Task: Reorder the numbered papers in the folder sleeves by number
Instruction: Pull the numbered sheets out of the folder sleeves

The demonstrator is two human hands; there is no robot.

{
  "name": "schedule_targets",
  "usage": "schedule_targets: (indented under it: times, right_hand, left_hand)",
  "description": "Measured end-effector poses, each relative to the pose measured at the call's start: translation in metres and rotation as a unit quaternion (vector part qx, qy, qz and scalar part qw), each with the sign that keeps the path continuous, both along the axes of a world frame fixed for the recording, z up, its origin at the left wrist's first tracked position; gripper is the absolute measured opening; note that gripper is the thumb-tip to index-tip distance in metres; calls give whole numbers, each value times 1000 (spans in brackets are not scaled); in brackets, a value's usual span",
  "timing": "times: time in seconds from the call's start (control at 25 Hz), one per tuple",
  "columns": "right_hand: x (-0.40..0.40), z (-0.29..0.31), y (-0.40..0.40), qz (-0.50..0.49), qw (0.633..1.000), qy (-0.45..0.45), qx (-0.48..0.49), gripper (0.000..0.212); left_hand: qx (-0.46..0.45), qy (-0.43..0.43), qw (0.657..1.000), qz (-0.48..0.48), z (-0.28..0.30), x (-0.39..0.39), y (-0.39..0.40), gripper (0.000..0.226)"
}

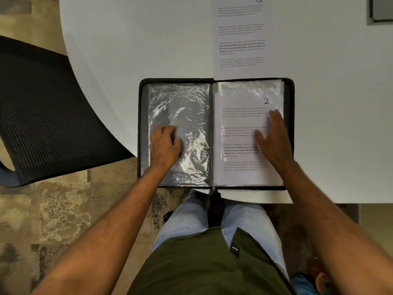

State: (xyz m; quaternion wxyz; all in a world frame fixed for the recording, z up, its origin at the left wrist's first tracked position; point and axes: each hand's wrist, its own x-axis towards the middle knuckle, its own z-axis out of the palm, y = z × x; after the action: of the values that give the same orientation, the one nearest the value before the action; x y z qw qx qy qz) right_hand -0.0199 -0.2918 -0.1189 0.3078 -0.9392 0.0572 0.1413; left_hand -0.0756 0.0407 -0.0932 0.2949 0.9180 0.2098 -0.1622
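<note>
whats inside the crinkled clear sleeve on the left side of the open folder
No printed sheet shows inside the crinkled clear plastic sleeve, only grey backing through it. The left hand rests on its lower part, covering that patch, and glare hides some of the rest.

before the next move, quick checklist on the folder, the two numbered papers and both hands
1. Folder lies open flat on the table: ok.
2. Paper 2 sits in the right-hand sleeve: ok.
3. Left sleeve holds no numbered paper: cannot tell, glare.
4. Paper 3 lies loose on the table beyond the folder, not yet sleeved: not ok.
5. Right hand flat on paper 2, steadying it: ok.
6. Left hand has a grip on the left sleeve: cannot tell.
</note>
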Motion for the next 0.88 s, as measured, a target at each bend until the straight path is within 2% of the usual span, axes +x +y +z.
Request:
schedule_targets:
  times: [0.12,0.2,0.52,0.68,0.8,0.88]
  right_hand:
    - [19,1,-6,15,1000,0,-24,82]
    - [36,2,-12,31,999,2,-39,85]
    - [101,-12,-35,115,984,-8,-138,92]
    - [99,-26,-31,144,970,-50,-189,78]
    - [93,-27,-28,138,970,-125,-154,57]
    - [94,-23,-28,125,970,-170,-124,42]
  left_hand:
    - [-33,-3,993,-115,1,20,-25,41]
    - [-35,-9,987,-155,2,39,-44,39]
    - [-59,-41,975,-212,-4,126,-102,41]
    - [-42,-54,975,-209,-7,159,-110,43]
    - [-27,-67,974,-215,-10,174,-111,51]
    - [-11,-76,968,-240,-11,183,-113,49]
